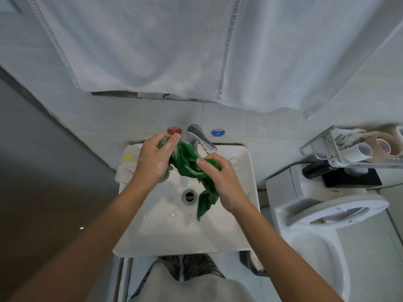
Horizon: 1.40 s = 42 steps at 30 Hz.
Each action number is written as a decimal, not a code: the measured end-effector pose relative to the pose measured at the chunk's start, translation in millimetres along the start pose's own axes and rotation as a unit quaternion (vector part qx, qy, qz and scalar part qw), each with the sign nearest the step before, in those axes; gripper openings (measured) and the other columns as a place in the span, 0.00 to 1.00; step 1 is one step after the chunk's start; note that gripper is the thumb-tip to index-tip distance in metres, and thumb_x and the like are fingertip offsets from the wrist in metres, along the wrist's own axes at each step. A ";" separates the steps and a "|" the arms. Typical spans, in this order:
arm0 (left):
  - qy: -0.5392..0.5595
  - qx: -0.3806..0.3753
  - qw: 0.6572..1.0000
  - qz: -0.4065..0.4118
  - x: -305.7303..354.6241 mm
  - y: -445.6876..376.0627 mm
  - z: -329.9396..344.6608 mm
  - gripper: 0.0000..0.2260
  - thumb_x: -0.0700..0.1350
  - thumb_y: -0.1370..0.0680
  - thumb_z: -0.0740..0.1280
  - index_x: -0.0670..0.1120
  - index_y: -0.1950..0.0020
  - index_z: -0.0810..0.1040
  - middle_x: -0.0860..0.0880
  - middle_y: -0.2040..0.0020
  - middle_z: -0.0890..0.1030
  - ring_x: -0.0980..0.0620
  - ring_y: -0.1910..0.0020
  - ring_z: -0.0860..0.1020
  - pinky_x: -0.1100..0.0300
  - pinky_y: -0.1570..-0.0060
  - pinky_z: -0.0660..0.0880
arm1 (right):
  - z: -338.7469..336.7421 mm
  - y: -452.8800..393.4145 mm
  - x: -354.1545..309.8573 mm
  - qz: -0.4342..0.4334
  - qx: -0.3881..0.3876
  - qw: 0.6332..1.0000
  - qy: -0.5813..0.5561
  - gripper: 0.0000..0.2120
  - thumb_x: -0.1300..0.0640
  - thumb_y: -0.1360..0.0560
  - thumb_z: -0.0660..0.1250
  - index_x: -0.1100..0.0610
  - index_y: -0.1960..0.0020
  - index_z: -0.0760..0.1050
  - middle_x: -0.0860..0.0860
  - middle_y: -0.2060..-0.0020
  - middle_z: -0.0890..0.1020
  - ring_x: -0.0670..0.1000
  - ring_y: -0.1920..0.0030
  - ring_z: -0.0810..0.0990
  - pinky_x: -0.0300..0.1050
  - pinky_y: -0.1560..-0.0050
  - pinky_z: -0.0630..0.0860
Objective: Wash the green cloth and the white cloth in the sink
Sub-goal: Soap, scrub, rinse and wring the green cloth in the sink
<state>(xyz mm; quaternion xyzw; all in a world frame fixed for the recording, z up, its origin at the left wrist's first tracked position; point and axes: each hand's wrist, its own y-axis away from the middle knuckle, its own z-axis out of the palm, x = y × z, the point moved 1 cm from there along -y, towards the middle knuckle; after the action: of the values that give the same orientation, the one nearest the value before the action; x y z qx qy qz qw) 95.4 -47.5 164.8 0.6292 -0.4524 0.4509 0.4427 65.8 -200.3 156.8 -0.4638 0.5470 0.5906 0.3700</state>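
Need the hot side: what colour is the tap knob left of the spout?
Red; the knob shows best in the head view, just above the left hand.

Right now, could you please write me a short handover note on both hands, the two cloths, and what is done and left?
Left hand: grips the upper end of the green cloth, soapy.
Right hand: grips its lower part; the tail hangs over the sink basin near the drain.
White cloth: bunched on the sink's left rim, a yellow piece on top, in no hand.
Tap: no running water visible.
Done: green cloth lathered, being scrubbed.
Left: rinse the green cloth, then wash the white cloth.
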 end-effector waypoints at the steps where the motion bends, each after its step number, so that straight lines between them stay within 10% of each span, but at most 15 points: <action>1: -0.017 -0.027 0.999 0.005 1.8 -0.9 -5.3 0.09 0.44 0.21 0.64 0.40 0.58 0.76 0.48 0.65 0.77 0.60 0.72 0.77 0.64 0.73 0.76 | -5.7 0.7 -0.2 -0.001 -0.010 1.000 0.020 0.08 0.57 0.24 0.69 0.58 0.59 0.73 0.49 0.67 0.77 0.44 0.68 0.76 0.35 0.66 0.73; 10: -0.260 -0.294 0.920 0.009 4.7 -2.5 -35.1 0.06 0.42 0.29 0.73 0.46 0.55 0.78 0.46 0.57 0.81 0.48 0.63 0.80 0.54 0.63 0.79 | -41.8 -7.6 0.1 0.024 -0.091 0.981 0.169 0.12 0.64 0.27 0.71 0.54 0.59 0.69 0.60 0.62 0.76 0.53 0.66 0.74 0.45 0.70 0.71; 17: -0.303 -0.309 0.901 0.005 -6.4 0.9 -23.3 0.15 0.38 0.26 0.69 0.56 0.50 0.68 0.52 0.56 0.79 0.49 0.62 0.79 0.51 0.63 0.77 | -42.7 -18.6 -6.1 -0.024 -0.070 0.987 0.146 0.22 0.70 0.28 0.68 0.49 0.41 0.74 0.51 0.53 0.81 0.46 0.58 0.81 0.37 0.59 0.78; 22: -0.298 -0.276 0.913 0.022 -22.5 1.8 -18.5 0.08 0.42 0.27 0.72 0.52 0.58 0.75 0.51 0.62 0.77 0.49 0.61 0.77 0.59 0.63 0.73 | -44.5 -20.6 -1.7 -0.034 -0.173 0.856 0.486 0.08 0.53 0.26 0.71 0.56 0.50 0.79 0.49 0.59 0.76 0.50 0.57 0.75 0.45 0.57 0.72; 29: -0.189 -0.244 0.951 0.015 -18.4 6.2 -14.4 0.10 0.44 0.28 0.73 0.49 0.59 0.72 0.52 0.67 0.75 0.55 0.70 0.74 0.63 0.70 0.70 | -42.0 -18.4 1.3 -0.013 -0.097 0.981 0.166 0.04 0.60 0.24 0.68 0.55 0.57 0.75 0.51 0.63 0.78 0.48 0.61 0.77 0.40 0.59 0.75; 37: -0.057 -0.233 0.971 0.009 -2.7 21.6 -0.5 0.01 0.42 0.21 0.64 0.47 0.51 0.74 0.52 0.58 0.78 0.64 0.63 0.78 0.69 0.64 0.73 | -32.7 -14.7 -1.5 -0.029 -0.129 0.991 0.028 0.08 0.54 0.29 0.68 0.53 0.50 0.76 0.50 0.57 0.80 0.45 0.56 0.81 0.39 0.56 0.78; 42: 0.019 -0.037 0.999 -0.018 0.3 22.0 27.0 0.14 0.51 0.19 0.59 0.46 0.58 0.79 0.48 0.63 0.81 0.53 0.63 0.80 0.61 0.62 0.77 | -7.3 -26.4 -12.0 -0.066 0.070 0.995 0.029 0.14 0.51 0.23 0.66 0.57 0.64 0.72 0.48 0.70 0.74 0.45 0.68 0.74 0.42 0.63 0.74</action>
<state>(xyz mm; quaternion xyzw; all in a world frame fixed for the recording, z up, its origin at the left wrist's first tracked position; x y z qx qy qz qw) 78.6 -78.0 163.0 0.6116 -0.4488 0.4385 0.4820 95.3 -203.3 160.4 -0.4890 0.5657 0.5113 0.4236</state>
